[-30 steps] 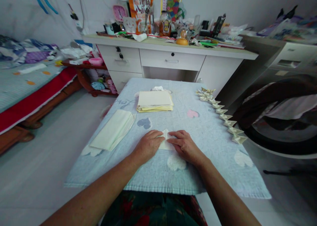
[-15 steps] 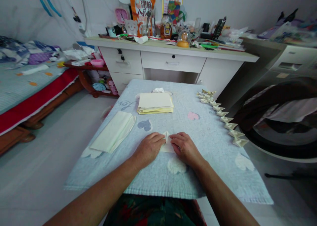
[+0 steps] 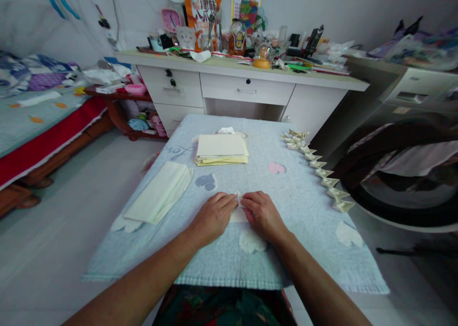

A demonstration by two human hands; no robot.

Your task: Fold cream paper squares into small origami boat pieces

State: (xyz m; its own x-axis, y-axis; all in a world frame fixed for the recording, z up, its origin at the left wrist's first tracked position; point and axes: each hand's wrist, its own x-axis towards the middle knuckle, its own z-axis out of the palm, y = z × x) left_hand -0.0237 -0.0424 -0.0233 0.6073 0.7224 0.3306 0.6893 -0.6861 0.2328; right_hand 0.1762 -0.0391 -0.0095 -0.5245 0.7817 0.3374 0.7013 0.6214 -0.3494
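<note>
A small sheet of pale paper [image 3: 237, 215], folded to a point at its far end, lies on the cloth-covered table between my hands. My left hand [image 3: 215, 215] grips its left side near the tip, fingers pressed together. From the other side, my right hand [image 3: 263, 215] pinches the paper with curled fingers. Both hands rest low on the cloth, and the fingertips hide part of the folds. Beyond them sits a stack of cream paper sheets [image 3: 222, 146]. Off to the left lies a pile of longer pale-green paper [image 3: 157, 192].
A row of folded paper pieces [image 3: 324, 172] runs along the table's right edge. The light-blue tablecloth [image 3: 136, 259] hangs over the near edge. Behind stands a white desk [image 3: 246, 85] crowded with jars and bags. A front-loading washing machine [image 3: 408, 126] is at right, a bed [image 3: 43, 111] at left.
My fingertips have drawn slightly closer together at the paper's pointed end. The whole view has shifted a little, while the stacks and the folded row stay in place.
</note>
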